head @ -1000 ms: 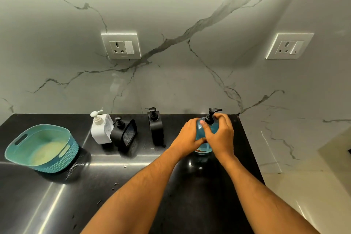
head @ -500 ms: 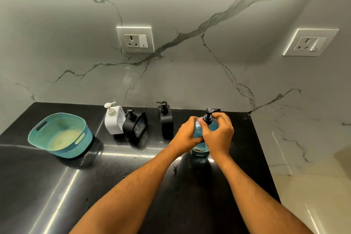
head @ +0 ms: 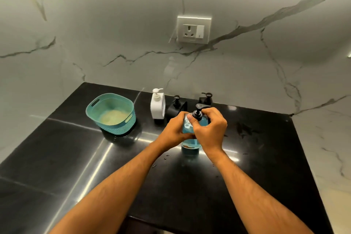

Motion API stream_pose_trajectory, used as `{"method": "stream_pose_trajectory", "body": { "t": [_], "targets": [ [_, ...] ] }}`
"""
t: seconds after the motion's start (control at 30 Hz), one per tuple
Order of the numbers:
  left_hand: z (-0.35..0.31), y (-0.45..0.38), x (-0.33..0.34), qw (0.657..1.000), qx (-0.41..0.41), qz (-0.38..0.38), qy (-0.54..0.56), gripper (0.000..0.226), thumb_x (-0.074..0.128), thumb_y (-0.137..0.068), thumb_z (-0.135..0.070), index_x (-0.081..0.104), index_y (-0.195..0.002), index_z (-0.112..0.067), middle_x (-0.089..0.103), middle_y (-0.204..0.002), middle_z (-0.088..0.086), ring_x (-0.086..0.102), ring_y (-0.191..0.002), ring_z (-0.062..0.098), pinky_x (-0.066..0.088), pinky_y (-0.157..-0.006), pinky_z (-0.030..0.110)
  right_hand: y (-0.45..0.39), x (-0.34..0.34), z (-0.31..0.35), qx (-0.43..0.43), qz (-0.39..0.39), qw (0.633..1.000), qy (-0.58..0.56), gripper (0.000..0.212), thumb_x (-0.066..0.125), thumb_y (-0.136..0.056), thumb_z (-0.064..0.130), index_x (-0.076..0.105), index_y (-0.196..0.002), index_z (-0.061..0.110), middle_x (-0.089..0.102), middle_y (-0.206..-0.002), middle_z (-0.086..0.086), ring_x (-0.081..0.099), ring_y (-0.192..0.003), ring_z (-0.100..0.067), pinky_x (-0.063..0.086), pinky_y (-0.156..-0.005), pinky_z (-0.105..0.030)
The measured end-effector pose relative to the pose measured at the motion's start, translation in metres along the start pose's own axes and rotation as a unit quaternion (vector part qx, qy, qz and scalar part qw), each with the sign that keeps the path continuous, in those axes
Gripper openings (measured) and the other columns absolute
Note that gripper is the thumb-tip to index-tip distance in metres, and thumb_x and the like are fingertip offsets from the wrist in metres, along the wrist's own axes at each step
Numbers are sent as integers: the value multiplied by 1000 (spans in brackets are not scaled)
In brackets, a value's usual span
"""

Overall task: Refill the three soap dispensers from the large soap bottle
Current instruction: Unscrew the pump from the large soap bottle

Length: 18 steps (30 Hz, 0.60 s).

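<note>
Firmly clamped left grip (head: 176, 129) round slick, likely heavy blue soap bottle (head: 190, 138), right grip (head: 210, 129) pinched on pump collar (head: 197, 115).

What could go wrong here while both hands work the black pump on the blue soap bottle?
1. The blue soap bottle could tip or slip as the right hand turns the pump; only the left hand steadies it.
2. Soap could spill on the black counter.
3. An elbow swing could knock the white dispenser, close behind.
</note>
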<state>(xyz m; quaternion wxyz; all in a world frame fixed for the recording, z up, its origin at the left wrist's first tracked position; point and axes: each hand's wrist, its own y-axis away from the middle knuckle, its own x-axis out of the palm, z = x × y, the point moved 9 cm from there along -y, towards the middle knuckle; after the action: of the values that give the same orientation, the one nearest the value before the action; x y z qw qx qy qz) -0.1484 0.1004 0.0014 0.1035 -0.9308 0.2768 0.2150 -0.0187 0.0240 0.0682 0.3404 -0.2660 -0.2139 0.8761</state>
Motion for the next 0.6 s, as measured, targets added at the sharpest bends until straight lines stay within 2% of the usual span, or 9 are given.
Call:
{"method": "stream_pose_trajectory", "body": {
  "t": [0.2, 0.3, 0.37, 0.47, 0.6],
  "targets": [
    [25, 17, -34, 1000, 4, 2, -2, 56, 91, -77, -32, 51, -115, -39, 66, -109, -15, 66, -102, -4, 54, -81, 13, 15, 41, 21, 13, 34, 999, 5, 28, 91, -75, 26, 71, -89, 12, 67, -86, 2, 64, -77, -11, 59, -70, -34],
    [35, 22, -39, 1000, 5, 13, 5, 56, 91, -76, -37, 53, -118, -32, 67, -110, -12, 68, -103, 2, 59, -84, 22, 18, 51, 24, 22, 45, 999, 2, 26, 91, -75, 21, 71, -88, 11, 68, -85, 2, 65, -77, -12, 59, -70, -35],
    [40, 23, -41, 1000, 8, 17, 2, 57, 90, -77, -36, 53, -119, -30, 66, -111, -13, 67, -103, 1, 59, -85, 23, 21, 56, 25, 22, 61, 998, 3, 24, 90, -76, 19, 71, -89, 11, 68, -86, 2, 64, -78, -11, 59, -71, -34],
    [44, 23, -43, 999, 17, 38, -10, 60, 91, -79, -28, 52, -125, -27, 66, -114, -14, 66, -105, -2, 55, -82, 15, 26, 62, 28, 7, 117, 993, -1, 22, 87, -79, 14, 72, -94, 9, 69, -91, 1, 66, -84, -13, 59, -76, -37],
    [48, 22, -46, 997, 24, 68, -22, 64, 91, -77, -26, 53, -129, -20, 68, -117, -7, 67, -107, 2, 56, -83, 18, 28, 69, 22, 38, 221, 974, -43, 28, 80, -86, 9, 71, -112, 5, 70, -106, -6, 68, -102, -19, 58, -90, -45]
  ]
}}
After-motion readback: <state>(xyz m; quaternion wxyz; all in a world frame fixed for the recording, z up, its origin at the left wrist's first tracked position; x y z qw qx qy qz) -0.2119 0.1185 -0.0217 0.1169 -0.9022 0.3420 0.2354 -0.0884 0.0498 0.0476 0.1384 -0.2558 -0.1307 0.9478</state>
